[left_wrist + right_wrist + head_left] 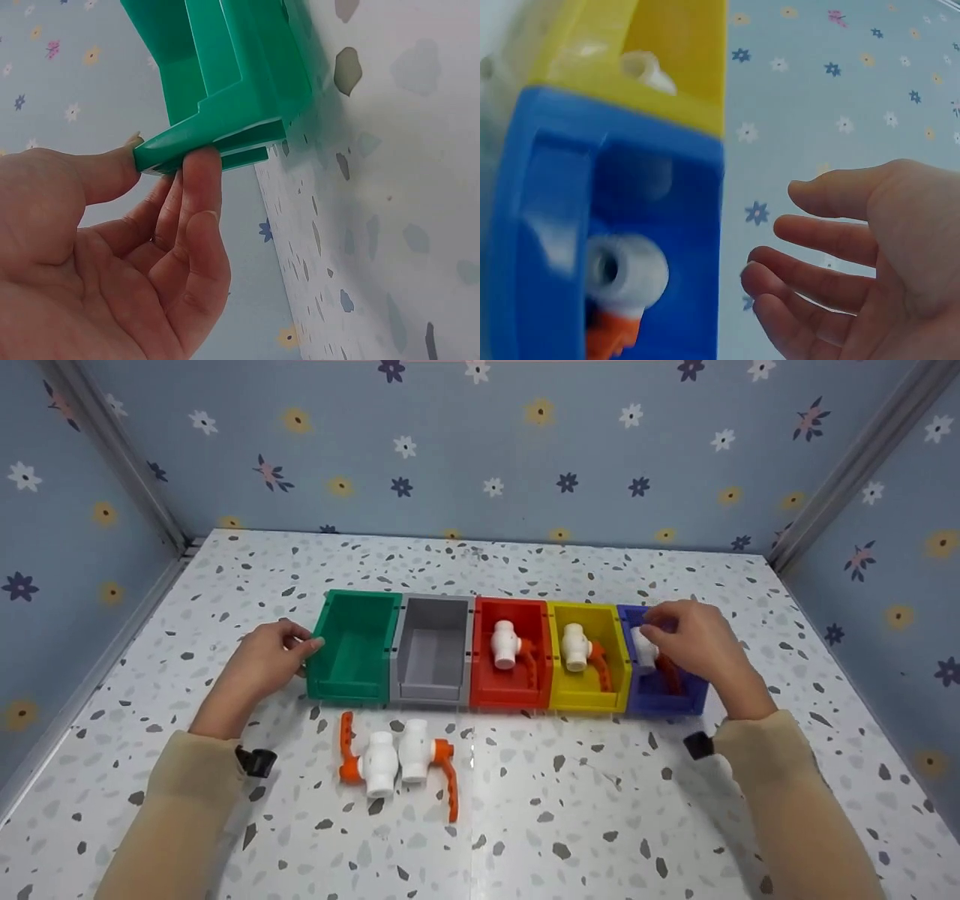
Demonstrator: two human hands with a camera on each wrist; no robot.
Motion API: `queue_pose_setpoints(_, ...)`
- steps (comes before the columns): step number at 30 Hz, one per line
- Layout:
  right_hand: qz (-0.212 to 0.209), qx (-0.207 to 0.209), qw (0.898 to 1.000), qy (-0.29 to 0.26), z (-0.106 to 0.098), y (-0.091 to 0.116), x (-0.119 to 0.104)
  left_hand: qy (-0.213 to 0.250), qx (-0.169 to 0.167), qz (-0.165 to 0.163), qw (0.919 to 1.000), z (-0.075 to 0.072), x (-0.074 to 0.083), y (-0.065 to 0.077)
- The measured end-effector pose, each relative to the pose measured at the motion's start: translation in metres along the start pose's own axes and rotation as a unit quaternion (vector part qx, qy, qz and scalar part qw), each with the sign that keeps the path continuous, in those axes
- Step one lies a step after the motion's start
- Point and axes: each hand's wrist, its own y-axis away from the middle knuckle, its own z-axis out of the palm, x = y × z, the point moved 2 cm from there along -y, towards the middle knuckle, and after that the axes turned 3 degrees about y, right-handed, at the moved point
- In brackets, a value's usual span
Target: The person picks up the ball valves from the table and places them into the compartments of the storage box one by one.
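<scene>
My left hand [266, 660] pinches the side rim of the green bin [247, 97] between thumb and fingers. Over the blue bin [667, 705] at the other end of the row, my right hand [694, 637] hovers with loosely bent fingers and nothing in them. Inside that blue bin lies a white ball valve [634, 270] with an orange handle, partly covered by the hand in the head view. The red bin [510, 697] and the yellow bin [589, 701] each hold a similar ball valve. No valve lies in the green bin or the grey bin [431, 690].
Two more white ball valves, one on the left [380, 765] and one on the right [415, 754], lie side by side on the speckled table [570, 825] in front of the bins. Flower-patterned panels [480, 450] enclose the back and sides.
</scene>
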Motion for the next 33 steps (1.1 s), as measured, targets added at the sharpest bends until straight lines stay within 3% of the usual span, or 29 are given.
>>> queue_pose_setpoints(7, -0.011, 0.024, 0.999, 0.038, -0.004, 0.016, 0.03, 0.003, -0.002, -0.005, 1.0, 0.0, 0.0, 0.0)
queue_pose_setpoints(14, -0.017, 0.046, 0.998, 0.043, -0.001, 0.033, 0.054, 0.004, -0.004, -0.01, 0.9999, 0.0, 0.001, 0.0)
queue_pose_setpoints(22, -0.007, 0.047, 0.999, -0.003, 0.01, 0.045, 0.064, 0.007, -0.001, -0.008, 0.9999, 0.0, -0.001, 0.001)
queue_pose_setpoints(33, 0.043, 0.073, 0.996, -0.036, 0.017, 0.059, 0.071, -0.01, -0.005, -0.006, 0.9999, -0.001, 0.003, 0.0)
